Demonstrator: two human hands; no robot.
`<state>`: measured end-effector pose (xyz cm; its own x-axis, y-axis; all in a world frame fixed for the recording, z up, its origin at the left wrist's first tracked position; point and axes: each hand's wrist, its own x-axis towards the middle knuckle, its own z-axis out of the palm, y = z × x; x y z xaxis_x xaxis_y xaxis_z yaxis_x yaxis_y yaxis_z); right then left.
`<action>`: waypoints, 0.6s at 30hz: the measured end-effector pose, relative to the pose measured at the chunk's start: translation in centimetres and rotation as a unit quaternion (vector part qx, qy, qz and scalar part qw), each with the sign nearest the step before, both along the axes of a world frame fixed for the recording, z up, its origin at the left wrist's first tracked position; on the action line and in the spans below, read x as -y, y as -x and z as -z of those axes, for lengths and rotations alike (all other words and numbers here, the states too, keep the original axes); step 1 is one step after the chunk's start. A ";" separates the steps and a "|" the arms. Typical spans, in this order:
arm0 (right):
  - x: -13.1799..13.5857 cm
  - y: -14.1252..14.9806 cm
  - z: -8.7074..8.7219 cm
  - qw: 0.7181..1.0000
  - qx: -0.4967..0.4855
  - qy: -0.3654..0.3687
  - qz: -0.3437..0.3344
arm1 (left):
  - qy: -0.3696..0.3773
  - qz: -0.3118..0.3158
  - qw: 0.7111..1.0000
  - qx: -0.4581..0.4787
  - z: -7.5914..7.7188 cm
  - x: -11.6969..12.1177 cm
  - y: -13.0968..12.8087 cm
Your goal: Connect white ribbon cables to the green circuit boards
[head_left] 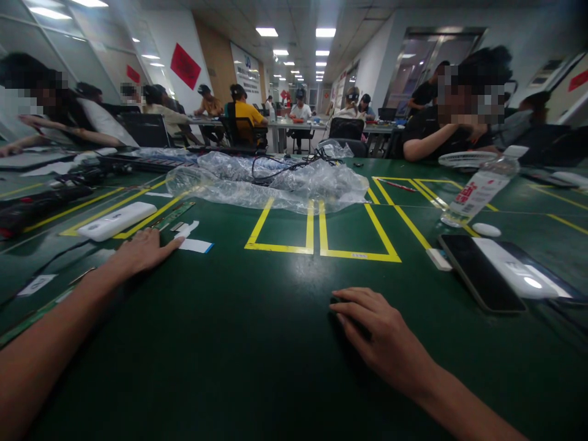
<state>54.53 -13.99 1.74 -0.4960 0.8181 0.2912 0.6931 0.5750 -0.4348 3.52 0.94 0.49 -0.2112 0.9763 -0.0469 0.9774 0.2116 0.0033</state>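
Note:
My left hand (144, 251) lies low over the green table with its thumb spread away from the fingers, holding nothing that I can see. Its fingertips are by a narrow green circuit strip (177, 214), and the thumb points at a white flat ribbon cable (196, 245) with a blue end. Behind the fingers is a white oblong device (118, 220). My right hand (370, 321) rests on the bare tabletop, fingers loosely bent and slightly apart. A dark patch shows under its fingertips; whether it is shadow or an object I cannot tell.
Crumpled clear plastic wrap (275, 180) with black cables lies across the middle, behind yellow tape outlines (280, 247). On the right are a phone (480, 272), a white power bank (514, 266) and a tilted plastic bottle (480, 190). Other people sit at both sides and farther back.

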 end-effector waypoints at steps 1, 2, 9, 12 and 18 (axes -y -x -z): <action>0.0 0.0 0.0 1.000 0.000 0.003 0.000 | 0.000 0.005 1.000 0.000 -0.2 0.2 -0.4; -0.1 0.0 0.0 1.000 0.000 0.006 0.000 | 0.000 0.015 1.000 0.001 -0.3 0.3 -1.0; -0.3 0.0 0.1 1.000 -0.009 0.017 0.005 | 0.018 0.238 0.970 0.037 -0.4 5.5 -14.3; -0.2 0.1 0.2 1.000 -0.007 0.013 0.008 | 0.031 0.390 0.919 0.059 -0.7 10.3 -21.4; 0.3 0.7 -0.1 1.000 -0.003 -0.018 -0.001 | 0.012 0.450 0.887 0.099 -1.1 12.6 -24.1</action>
<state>53.83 -14.30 1.83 -0.4965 0.8055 0.3234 0.6891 0.5924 -0.4174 27.62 -11.67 1.62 0.6684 0.7436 -0.0203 0.7315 -0.6521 0.1992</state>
